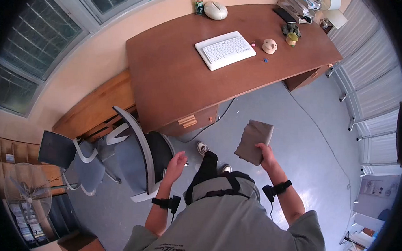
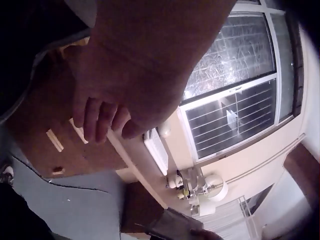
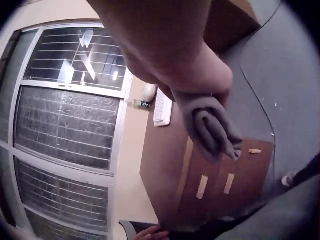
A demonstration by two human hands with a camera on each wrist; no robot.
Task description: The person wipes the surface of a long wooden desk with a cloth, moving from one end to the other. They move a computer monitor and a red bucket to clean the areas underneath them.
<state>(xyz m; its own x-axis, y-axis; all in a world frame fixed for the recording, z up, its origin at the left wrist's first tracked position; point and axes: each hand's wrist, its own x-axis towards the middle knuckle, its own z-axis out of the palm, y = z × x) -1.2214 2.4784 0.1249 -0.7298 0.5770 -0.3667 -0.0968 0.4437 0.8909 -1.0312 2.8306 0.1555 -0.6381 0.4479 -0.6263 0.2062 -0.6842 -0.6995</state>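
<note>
A folded grey-brown cloth (image 1: 255,141) is in my right hand (image 1: 267,158), held out in front of the body over the floor. The thumb lies on its top face, and the other fingers are hidden beneath it. From the right wrist, the cloth (image 3: 207,127) shows several rolled layers at its end. My left hand (image 1: 176,166) hangs loosely at the left, beside the office chair (image 1: 139,156), with nothing in it. In the left wrist view its fingers (image 2: 102,117) are slightly bent.
A brown desk (image 1: 167,74) stands ahead, bearing a white keyboard (image 1: 229,49), a round beige figure (image 1: 269,46), a small green-capped toy (image 1: 292,39), a bottle (image 1: 198,4) and a stack of papers (image 1: 300,8). A cable (image 1: 320,126) crosses the floor. A fan (image 1: 27,194) stands at far left.
</note>
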